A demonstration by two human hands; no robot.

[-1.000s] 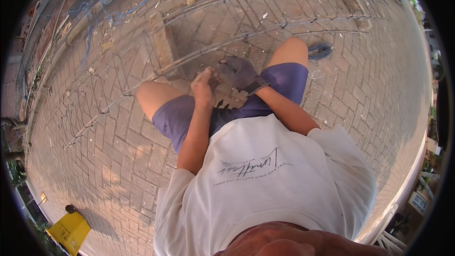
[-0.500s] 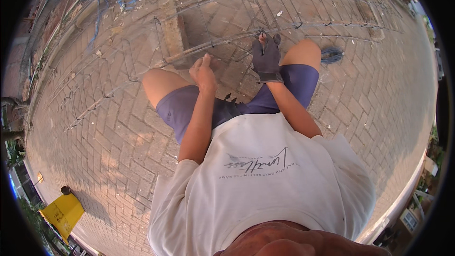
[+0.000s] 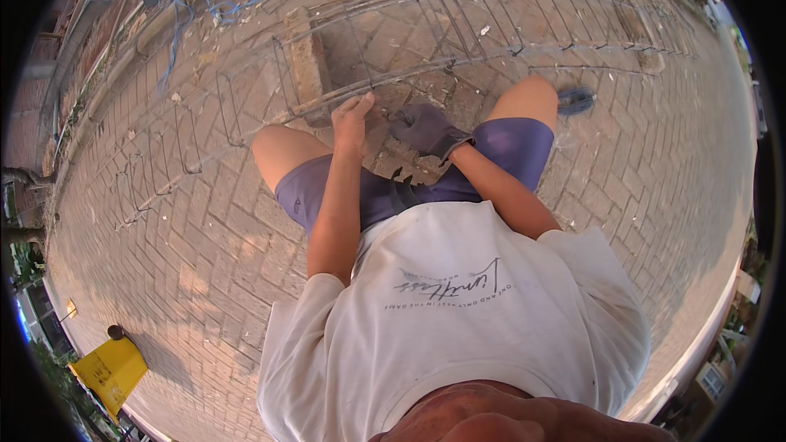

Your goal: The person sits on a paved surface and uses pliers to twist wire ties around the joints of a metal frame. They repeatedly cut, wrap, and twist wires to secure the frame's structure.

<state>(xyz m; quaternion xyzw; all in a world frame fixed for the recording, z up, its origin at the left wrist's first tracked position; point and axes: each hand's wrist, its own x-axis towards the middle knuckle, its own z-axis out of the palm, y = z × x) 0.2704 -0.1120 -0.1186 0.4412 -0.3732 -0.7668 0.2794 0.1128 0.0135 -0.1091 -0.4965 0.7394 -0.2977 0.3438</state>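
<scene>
A long steel reinforcement cage, made of thin bars with bent rectangular stirrups, stretches across the paving in front of my knees. Bare, my left hand is closed with thumb and fingertips together, right by the near bar where a stirrup meets it. My right hand, in a dark glove, is curled closed just to the right of the left one, below the bar. Whatever the fingers of either hand grip is too small or hidden to make out.
A rough block lies under the cage. Loose stirrups stand along the bars at left. A dark wire bundle lies beside my right knee. Blue cord and dry leaves are scattered at the back. A yellow object stands far lower left.
My right hand has come left and down from the bar, closer to my left hand. The left hand has shifted slightly, its fingertips near the bar joint.
</scene>
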